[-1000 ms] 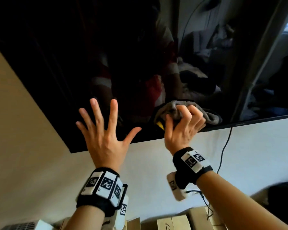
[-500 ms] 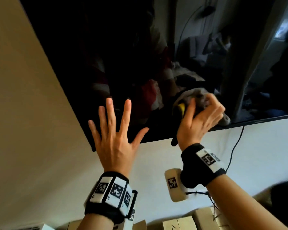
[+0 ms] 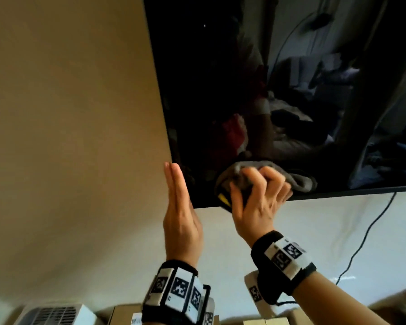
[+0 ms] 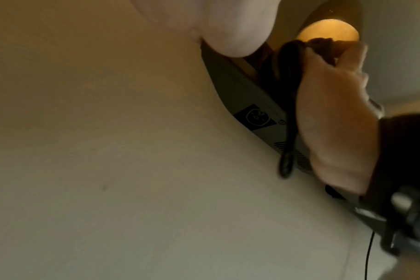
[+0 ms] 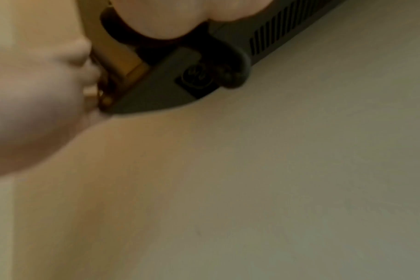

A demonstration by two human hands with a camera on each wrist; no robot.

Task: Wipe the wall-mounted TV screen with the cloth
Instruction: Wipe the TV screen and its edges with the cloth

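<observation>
where the pale wall (image 3: pixel 68 137) fills the left and lower part of the head view, the black tv screen (image 3: pixel 291 78) hangs on it, tilted in the picture, its dark glass mirroring a dim room. a thin black cable (image 3: pixel 366 233) drops from the tv's bottom edge down the wall on the right. at the bottom of the head view sit cardboard boxes (image 3: pixel 124 315) and a white grille-fronted appliance (image 3: pixel 54 315). the right hand (image 3: pixel 258 200) is at the screen's lower left corner, its grip curled round the bunched grey cloth (image 3: pixel 302 181), which is pushed against the glass just above the bottom edge; a bit of yellow shows on the cloth under the thumb. the left hand (image 3: pixel 181 216) stands edge-on just beside the tv's left edge, its grip flat with straight fingers (image 3: pixel 174 174) pressed together, holding nothing; whether they touch the frame cannot be told. both wrists wear black bands with black-and-white coded tags. in the left wrist view the right hand (image 4: pixel 333 121) holds the dark cloth (image 4: pixel 297 55) over the tv's grey underside (image 4: pixel 259 113), a loop dangling. in the right wrist view the left hand (image 5: pixel 29 106) lies blurred against the tv's corner (image 5: pixel 161 89).
</observation>
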